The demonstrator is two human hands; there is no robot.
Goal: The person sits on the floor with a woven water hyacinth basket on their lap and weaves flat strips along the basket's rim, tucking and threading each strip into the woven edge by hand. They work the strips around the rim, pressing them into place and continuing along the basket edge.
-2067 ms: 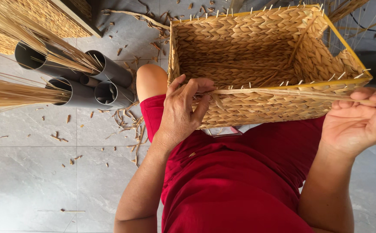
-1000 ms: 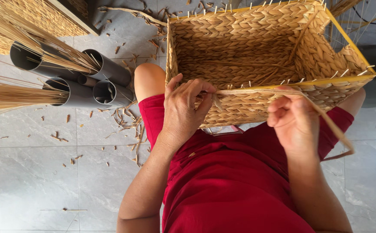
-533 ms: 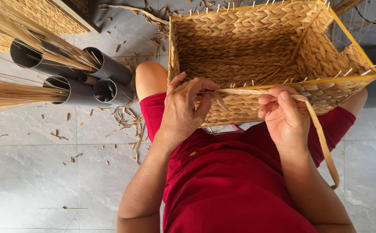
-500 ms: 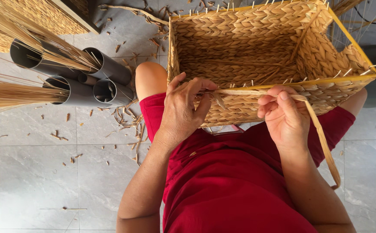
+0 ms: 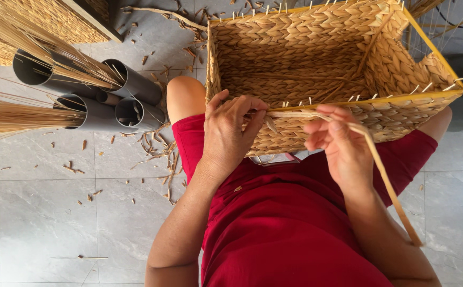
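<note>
Fingers of our left hand [image 5: 230, 139] curl shut over the near rim of the woven basket [image 5: 316, 64], while our right hand [image 5: 338, 146] pinches a flat straw strand [image 5: 383, 175] trailing past the wrist. We judge the walls woven and the rim binding unfinished, stake ends bristling beyond our fingertips. Our fingers hide the strand's tucked end.
</note>
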